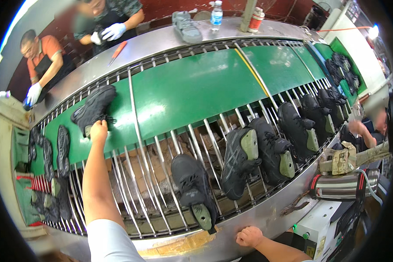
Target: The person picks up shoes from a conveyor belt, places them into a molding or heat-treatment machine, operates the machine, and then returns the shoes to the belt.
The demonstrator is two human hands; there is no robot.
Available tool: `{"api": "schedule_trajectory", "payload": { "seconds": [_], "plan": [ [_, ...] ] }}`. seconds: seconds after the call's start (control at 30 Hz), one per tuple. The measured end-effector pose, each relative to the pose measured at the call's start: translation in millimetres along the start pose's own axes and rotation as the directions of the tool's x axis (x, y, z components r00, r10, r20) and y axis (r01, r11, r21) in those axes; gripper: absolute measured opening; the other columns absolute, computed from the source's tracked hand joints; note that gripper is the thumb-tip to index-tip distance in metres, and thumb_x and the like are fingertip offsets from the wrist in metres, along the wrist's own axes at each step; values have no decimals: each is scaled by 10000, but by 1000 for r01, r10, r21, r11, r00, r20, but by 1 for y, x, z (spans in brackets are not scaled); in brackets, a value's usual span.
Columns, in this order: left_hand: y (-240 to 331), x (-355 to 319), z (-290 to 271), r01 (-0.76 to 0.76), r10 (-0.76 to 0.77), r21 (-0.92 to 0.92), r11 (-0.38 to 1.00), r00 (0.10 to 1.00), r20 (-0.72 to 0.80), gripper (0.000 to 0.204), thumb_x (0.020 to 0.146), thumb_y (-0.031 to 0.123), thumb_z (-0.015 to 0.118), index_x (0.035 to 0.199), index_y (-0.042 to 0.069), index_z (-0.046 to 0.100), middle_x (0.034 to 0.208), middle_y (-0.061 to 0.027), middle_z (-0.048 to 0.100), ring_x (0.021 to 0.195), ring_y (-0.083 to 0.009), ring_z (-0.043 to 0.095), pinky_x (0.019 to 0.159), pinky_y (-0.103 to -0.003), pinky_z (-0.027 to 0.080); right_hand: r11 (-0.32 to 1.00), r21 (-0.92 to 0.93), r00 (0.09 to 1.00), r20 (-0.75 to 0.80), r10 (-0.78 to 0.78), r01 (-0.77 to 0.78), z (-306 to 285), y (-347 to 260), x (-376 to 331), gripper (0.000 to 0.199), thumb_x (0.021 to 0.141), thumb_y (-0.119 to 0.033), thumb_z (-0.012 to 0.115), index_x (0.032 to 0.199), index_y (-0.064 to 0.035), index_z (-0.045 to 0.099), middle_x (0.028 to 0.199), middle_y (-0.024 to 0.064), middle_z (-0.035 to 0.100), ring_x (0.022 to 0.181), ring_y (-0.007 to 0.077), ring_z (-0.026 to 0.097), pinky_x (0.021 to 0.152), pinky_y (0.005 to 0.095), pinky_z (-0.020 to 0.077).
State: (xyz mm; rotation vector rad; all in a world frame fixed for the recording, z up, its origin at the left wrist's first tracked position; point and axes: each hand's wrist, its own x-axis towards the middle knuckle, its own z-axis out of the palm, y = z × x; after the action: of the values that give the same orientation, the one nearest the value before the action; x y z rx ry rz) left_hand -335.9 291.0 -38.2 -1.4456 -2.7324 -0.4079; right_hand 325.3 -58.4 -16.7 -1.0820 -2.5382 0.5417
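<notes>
Over green belt [174,87], black shoe [95,105], near end in left hand [99,131]

Bare hands: two, left hand [98,131] and right hand [249,236]. Co-workers [53,46] I can see: three. White gloves [114,32]: three. Black shoe [97,108] in the left hand: one. Row of black shoes [191,181] to the right: at least six, far end overlaps too much to count. Grey shoe [186,29]: one. Water bottle [216,16], red-and-white container [256,21], orange-handled tool [118,49], steel flask [340,187]: one each.
</notes>
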Motion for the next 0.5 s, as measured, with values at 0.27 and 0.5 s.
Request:
{"api": "schedule_trajectory", "payload": {
  "seconds": [0.27,0.5],
  "plan": [
    [-34,-199,-55,402,-271,-783,474,913,305,236,870,205,561,687,58,585,514,9,446,416,-107,399,400,-300,300,997,-32,988,-136,71,-76,8,-9,-3,124,608,-115,628,666,-117,519,573,27,489,507,228,504,485,351,413],
    [-33,-399,-152,564,-234,-797,215,822,519,258,891,165,553,648,102,495,463,36,345,336,-88,288,339,-272,206,997,-54,965,-260,39,-55,18,-17,-20,132,617,-106,618,691,-102,508,646,71,512,552,278,514,511,381,426]
  ]
}}
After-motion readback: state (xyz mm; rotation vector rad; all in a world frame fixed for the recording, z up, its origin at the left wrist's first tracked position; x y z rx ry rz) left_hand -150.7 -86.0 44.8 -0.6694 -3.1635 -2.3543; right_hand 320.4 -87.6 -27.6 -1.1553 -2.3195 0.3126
